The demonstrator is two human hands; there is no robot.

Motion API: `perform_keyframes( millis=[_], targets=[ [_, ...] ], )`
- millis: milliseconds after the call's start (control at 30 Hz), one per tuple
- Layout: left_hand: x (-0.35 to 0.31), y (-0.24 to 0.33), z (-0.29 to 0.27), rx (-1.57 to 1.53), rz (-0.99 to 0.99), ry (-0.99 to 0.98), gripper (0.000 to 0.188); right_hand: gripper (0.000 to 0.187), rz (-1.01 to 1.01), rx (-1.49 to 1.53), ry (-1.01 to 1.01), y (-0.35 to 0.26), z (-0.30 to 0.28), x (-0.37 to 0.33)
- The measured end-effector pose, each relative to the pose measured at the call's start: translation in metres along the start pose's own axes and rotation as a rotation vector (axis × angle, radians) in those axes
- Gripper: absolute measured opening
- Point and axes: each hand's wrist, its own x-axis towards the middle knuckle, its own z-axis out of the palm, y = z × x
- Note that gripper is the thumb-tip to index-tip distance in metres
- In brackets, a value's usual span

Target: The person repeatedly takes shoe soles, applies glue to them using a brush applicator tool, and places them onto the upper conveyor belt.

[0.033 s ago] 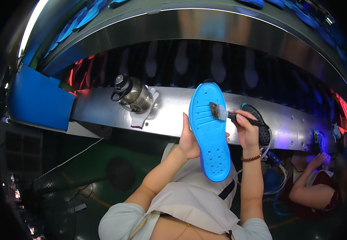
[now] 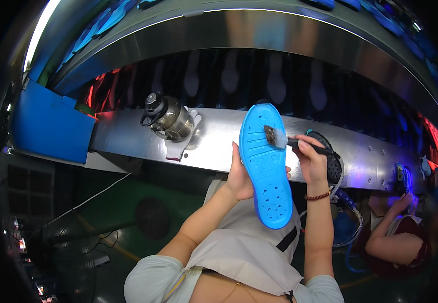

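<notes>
My left hand is wrapped round a bright blue shoe sole from its left side, with fingertips showing at the right edge. The sole is held upright over the metal ledge's near edge, its ribbed and holed face toward me. In my right hand is a brush with a black handle, a pale ferrule and brown bristles. Those bristles lie against the upper, ribbed part of the sole. A dark thing with many holes is partly hidden behind my right hand.
On the metal ledge a large dark-lidded bottle stands on a pale glove. Beyond it runs a dark band with sole-shaped marks. A blue box is at far left. Another person's arm reaches in at right.
The brush has shifted very slightly up the sole. Both hands keep their hold.
</notes>
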Motion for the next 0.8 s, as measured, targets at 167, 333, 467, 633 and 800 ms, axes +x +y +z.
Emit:
perform_keyframes(
  millis=[167,333,467,633,800],
  targets=[
    [0.006,-0.011,-0.001,0.066,0.087,0.145,0.087,0.017,-0.13,-0.419,0.005,-0.004,0.034,0.013],
    [0.003,0.0,-0.013,0.187,0.256,0.352,0.08,0.019,-0.531,-0.936,-0.241,0.005,0.065,-0.028],
    [-0.01,0.026,-0.023,0.218,0.232,0.285,0.09,0.016,-0.284,-0.965,-0.547,-0.006,0.038,-0.064],
    [-0.013,0.008,-0.007,-0.009,0.114,0.342,0.09,0.016,-0.003,-0.606,-0.368,-0.041,0.043,-0.042],
    [-0.009,0.002,0.01,-0.015,0.032,0.197,0.087,0.017,-0.144,-0.638,-0.444,-0.033,0.048,-0.029]
  ],
)
